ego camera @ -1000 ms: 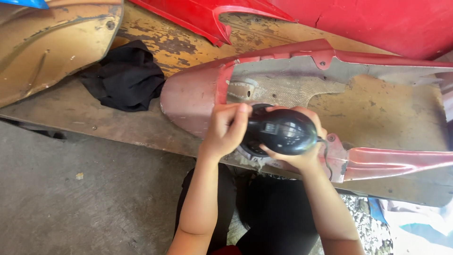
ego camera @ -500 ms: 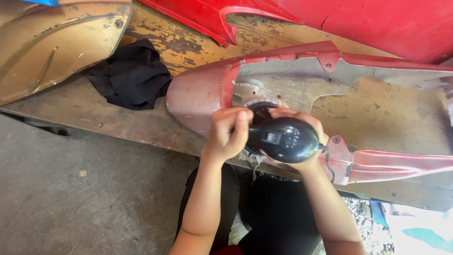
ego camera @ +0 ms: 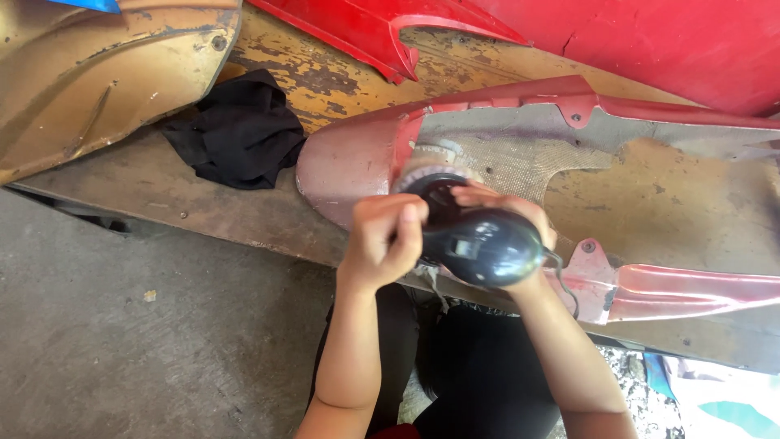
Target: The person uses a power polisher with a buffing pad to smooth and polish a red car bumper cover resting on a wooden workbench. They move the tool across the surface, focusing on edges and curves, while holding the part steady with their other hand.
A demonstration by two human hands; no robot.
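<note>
Currently I sand the panel point(ego camera: 504, 162) on the tabletop point(ego camera: 162, 195). Both grips, left hand point(ego camera: 382, 240) and right hand point(ego camera: 504, 215), clamp the sander point(ego camera: 479, 244) at the panel's left end. Next move calls for steady flat pressure.

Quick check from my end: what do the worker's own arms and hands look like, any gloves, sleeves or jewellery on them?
Both forearms are bare up to the lower frame edge, with no sleeves showing. The left hand and the right hand wear no gloves. No watch, bracelet or ring is visible on the wrists or fingers that show. Below the arms, dark clothing covers the person's legs.
</note>
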